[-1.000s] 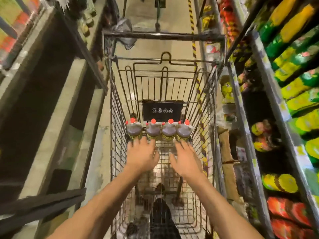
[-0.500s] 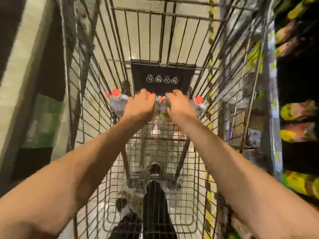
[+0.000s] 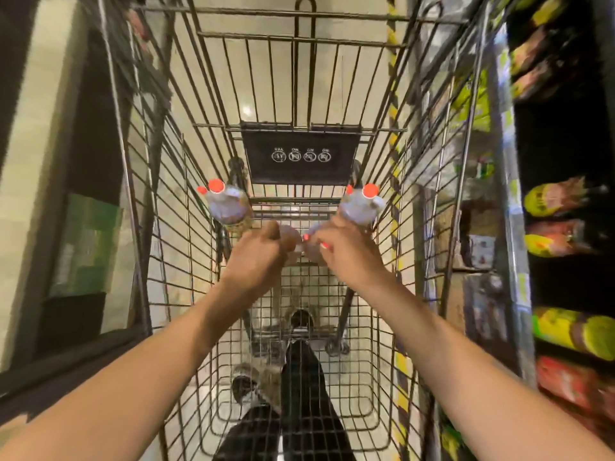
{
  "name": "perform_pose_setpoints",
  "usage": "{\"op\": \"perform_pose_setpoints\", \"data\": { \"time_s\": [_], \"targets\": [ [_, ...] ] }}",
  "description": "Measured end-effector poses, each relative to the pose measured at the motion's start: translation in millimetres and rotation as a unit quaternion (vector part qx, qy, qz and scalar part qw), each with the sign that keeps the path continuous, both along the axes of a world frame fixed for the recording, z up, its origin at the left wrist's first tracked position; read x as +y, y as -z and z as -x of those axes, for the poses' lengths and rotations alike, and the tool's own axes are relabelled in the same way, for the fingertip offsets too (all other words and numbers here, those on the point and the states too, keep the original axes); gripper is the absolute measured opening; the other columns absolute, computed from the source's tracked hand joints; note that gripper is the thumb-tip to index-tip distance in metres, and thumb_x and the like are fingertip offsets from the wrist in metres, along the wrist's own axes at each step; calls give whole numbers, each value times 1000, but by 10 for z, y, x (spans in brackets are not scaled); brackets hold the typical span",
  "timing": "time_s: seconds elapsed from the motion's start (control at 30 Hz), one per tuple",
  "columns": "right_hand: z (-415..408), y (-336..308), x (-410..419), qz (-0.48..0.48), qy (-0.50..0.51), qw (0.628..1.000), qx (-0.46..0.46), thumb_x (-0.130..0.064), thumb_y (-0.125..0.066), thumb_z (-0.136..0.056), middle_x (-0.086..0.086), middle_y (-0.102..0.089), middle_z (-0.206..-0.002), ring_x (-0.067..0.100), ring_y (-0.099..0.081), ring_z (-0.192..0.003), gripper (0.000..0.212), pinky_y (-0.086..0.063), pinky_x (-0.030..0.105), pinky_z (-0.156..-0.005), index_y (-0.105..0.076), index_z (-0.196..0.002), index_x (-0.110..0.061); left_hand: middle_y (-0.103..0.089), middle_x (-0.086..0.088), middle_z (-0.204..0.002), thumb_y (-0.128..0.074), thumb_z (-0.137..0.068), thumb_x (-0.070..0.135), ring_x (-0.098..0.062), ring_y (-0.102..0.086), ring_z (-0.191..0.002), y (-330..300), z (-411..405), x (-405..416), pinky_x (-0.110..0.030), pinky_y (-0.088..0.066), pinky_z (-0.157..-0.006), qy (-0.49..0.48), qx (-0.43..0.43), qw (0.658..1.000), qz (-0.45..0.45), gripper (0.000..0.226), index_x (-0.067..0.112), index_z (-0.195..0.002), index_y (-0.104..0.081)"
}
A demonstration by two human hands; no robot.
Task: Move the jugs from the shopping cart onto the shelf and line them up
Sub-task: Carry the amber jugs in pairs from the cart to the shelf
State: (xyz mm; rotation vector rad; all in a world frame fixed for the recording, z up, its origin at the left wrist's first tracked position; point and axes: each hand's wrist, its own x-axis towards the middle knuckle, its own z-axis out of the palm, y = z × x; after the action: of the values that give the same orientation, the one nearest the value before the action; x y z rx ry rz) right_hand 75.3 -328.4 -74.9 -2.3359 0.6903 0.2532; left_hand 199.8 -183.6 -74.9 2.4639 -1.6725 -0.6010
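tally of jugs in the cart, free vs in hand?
Free-standing jugs: 2, the left outer jug and the right outer jug
Jugs under a hand: 2, one at the left hand, one at the right hand, both largely hidden
Total: 4

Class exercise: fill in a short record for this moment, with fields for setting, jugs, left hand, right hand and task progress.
setting: shopping cart in a store aisle
jugs: four with red caps; outer left jug and outer right jug stand free
left hand: left hand closed on a middle jug
right hand: right hand closed on the other middle jug
task progress: all jugs in cart
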Motion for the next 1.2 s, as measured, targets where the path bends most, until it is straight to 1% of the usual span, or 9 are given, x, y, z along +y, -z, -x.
{"op": "perform_pose_setpoints", "data": {
  "time_s": [0.17, 0.37, 0.53, 0.67, 0.77, 0.87, 1.0, 1.13, 1.2],
  "targets": [
    [401, -20, 274, -34, -6, 999, 25, -11, -73, -86, -12, -54, -90, 15, -56, -89, 17, -53, 38, -73, -70, -89, -28, -53, -1, -104, -59, -97, 19, -20, -59, -79, -56, 331, 400, -33, -59, -74, -23, 65, 997, -36, 20, 20, -117, -64],
    [729, 247, 531, -83, 32, 996, 25, -16, -76, -83, -16, -67, -113, 12, -55, -107, 40, -46, 33, -82, -63, -113, -38, -63, -3, -89, -81, -76, 10, -24, -65, -69, 14, 581, 746, -42, -61, -69, -2, 75, 997, 22, 23, 17, -94, -68],
    [807, 369, 527, -128, 126, 983, -28, -11, -85, -75, -4, -73, -117, 12, -63, -105, 51, -50, 29, -90, -70, -122, -24, -66, 10, -97, -72, -81, 33, -18, -61, -83, 115, 622, 857, -28, -49, -77, -94, 145, 981, 84, 35, 13, -110, -69],
    [853, 559, 542, -172, 130, 976, -17, -13, -90, -69, -2, -65, -116, 15, -61, -107, 54, -49, 31, -91, -70, -117, -23, -52, 47, -103, -83, -81, 17, 13, -46, -101, 244, 661, 897, -7, -37, -90, -195, 328, 921, 80, 39, 35, -109, -62],
    [907, 698, 549, -191, 152, 970, -4, -18, -93, -65, -4, -56, -130, 12, -56, -118, 82, -47, 26, -98, -55, -136, -32, -55, 33, -116, -89, -72, 15, 14, -52, -103, 373, 711, 906, -27, -46, -102, -301, 412, 858, 60, 58, 31, -119, -58],
    [953, 839, 537, -260, 218, 940, 35, -22, -97, -59, -3, -44, -147, 10, -44, -133, 119, -40, 26, -108, -28, -153, -42, -60, 25, -117, -96, -58, 14, 12, -61, -103, 563, 752, 949, -20, -53, -91, -428, 480, 764, 44, 92, 43, -130, -47],
    [1047, 1111, 632, -291, 208, 932, 63, -22, -101, -50, -2, -39, -152, 17, -43, -139, 126, -43, 38, -114, -28, -150, -47, -54, 10, -133, -94, -51, 2, -2, -64, -108, 837, 774, 1021, -27, -58, -87, -458, 543, 703, 26, 108, 35, -139, -41],
    [1021, 1304, 782, -330, 269, 904, 36, -14, -98, -51, -1, -48, -146, 13, -52, -132, 120, -48, 26, -105, -30, -140, -58, -71, 8, -112, -63, -92, -4, -21, -60, -108, 1003, 828, 989, -31, -60, -69, -455, 552, 699, 0, 49, 34, -121, -52],
    [1030, 1384, 823, -331, 277, 902, 26, -9, -97, -52, -1, -50, -143, 13, -54, -129, 119, -49, 16, -98, -30, -142, -50, -70, 5, -113, -56, -93, -10, -28, -59, -111, 1070, 842, 1014, -43, -58, -75, -455, 539, 709, 5, 49, 34, -115, -54]
  ]
}}
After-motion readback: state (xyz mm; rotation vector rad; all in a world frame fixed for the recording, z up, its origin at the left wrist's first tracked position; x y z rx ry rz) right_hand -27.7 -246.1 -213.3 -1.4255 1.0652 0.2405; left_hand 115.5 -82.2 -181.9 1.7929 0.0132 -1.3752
